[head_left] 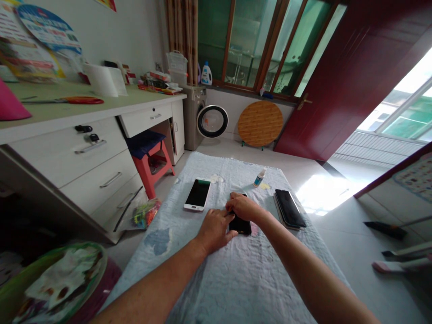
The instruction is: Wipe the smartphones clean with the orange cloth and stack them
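Seen from the head camera, a person leans over a low worktop [236,279] draped in a pale blue quilted cloth [189,288], both bare hands meeting on a dark phone [240,223] that lies flat at the middle of the cloth. The left hand [213,229] rests palm down with its fingers [227,217] pressed against the phone's near left edge, loosely curled rather than clenched; the right hand [243,207] lies over the top of the phone, fingers bent down on it, so how firmly either hand grips cannot be told from here. A white phone [197,194] with a dark screen lies apart to the left, untouched, and a stack of dark phones [289,209] sits just to the right, likewise out of reach of either hand. A small spray bottle [259,177] with a blue label stands beyond, near the far edge, beside a crumpled white wipe [216,179]. Judging by this layout, the work on the middle phone looks to be under way, with the handsets on either side yet to be taken up or already set aside; which of the two cannot be told. To the left stand a desk of white drawers [101,166], a red stool [151,162] and, nearer, a green basin [50,279] of rags.
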A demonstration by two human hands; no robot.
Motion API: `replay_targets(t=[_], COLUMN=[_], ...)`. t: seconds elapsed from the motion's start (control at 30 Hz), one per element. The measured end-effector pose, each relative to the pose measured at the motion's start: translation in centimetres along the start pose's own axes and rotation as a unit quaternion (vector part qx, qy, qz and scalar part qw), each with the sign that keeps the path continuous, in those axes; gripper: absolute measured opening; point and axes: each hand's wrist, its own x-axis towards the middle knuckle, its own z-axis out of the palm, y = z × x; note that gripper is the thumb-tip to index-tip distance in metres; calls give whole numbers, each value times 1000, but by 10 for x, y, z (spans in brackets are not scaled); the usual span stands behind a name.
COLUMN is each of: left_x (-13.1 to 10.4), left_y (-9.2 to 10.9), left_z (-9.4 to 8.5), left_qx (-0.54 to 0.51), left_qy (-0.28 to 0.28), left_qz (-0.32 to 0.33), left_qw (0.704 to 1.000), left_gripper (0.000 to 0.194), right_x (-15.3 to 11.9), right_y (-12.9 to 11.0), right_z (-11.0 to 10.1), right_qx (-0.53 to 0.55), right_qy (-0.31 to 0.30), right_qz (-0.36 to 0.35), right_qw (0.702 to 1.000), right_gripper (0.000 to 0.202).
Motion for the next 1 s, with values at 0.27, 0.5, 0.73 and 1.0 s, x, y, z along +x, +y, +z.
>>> replay_targets(t=[0.27,0.5,0.73,1.0], left_x=[1,0,0,0], left_y=[1,2,3,2], left_z=[-2,-1,0,5], left_qx=[17,12,12,-15], left_qy=[-17,-13,-7,13], left_qz=[-10,-14,-15,-28], left_qw=[1000,1000,1000,999], left_gripper=[50,50,49,47], right_x=[27,36,24,3], right_y=[14,20,11,-2], right_z=[-6,1,7,11], right_qx=[-39,-34,-21,0], right_qy=[46,91,85,76], right_qz=[104,153,117,70], right_qw=[993,983,989,995], right_gripper=[28,31,30,25])
